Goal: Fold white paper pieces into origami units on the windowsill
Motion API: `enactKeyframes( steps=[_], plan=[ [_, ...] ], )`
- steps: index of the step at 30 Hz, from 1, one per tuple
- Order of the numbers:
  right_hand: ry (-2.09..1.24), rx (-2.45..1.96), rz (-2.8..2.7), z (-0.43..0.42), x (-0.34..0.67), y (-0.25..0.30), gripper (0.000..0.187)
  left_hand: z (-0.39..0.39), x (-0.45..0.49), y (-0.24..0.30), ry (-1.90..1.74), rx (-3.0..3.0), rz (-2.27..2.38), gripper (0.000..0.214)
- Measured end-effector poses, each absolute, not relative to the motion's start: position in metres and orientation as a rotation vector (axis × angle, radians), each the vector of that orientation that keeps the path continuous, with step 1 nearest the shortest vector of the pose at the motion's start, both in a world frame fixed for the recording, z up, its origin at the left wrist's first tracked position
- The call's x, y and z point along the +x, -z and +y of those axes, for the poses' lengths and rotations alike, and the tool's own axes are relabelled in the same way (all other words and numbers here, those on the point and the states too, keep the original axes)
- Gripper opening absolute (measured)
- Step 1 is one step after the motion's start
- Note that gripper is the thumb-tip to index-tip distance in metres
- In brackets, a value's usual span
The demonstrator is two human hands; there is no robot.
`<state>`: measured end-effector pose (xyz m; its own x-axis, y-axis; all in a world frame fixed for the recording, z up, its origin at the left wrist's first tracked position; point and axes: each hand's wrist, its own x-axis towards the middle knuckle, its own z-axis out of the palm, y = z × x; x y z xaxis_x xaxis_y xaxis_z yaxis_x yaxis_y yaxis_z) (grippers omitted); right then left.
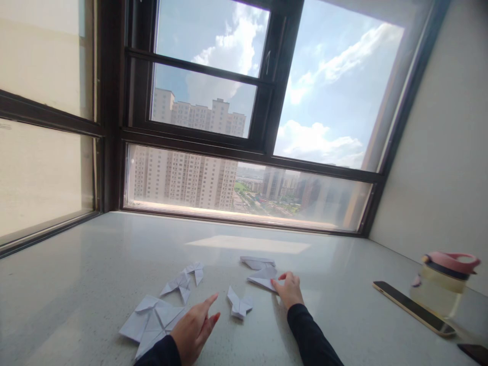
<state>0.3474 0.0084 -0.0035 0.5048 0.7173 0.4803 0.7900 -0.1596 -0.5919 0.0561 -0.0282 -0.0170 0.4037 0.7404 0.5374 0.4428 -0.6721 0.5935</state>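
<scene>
My right hand (288,291) has its thumb and fingers closed on the right end of a folded white paper piece (261,277), which is at the sill's surface. Just behind that piece lies another flat folded paper strip (257,262). My left hand (195,325) hovers over the sill with index finger and thumb stretched apart, holding nothing. Between the hands sits a small pointed paper fold (239,304). To the left are a large folded paper shape (150,320), partly covered by my left hand and sleeve, and two smaller star-like folds, one nearer (177,285) and one farther (195,272).
The pale speckled sill (328,325) runs up to a dark-framed window (244,152). At the right lie a phone (414,307) and a clear bottle with a pink lid (444,279). A dark object (475,352) shows at the lower right edge.
</scene>
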Motion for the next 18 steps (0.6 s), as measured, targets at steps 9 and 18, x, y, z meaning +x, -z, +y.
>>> enactKeyframes(
  steps=[9,18],
  plan=[
    [0.145,-1.838,-1.228,0.008,0.348,0.003,0.017,-0.026,0.055,0.021,-1.095,2.362,1.022,0.045],
    [0.271,-1.687,-1.264,0.0,0.34,-0.016,0.019,-0.026,0.057,0.026,-1.072,2.407,1.017,0.043]
  ],
)
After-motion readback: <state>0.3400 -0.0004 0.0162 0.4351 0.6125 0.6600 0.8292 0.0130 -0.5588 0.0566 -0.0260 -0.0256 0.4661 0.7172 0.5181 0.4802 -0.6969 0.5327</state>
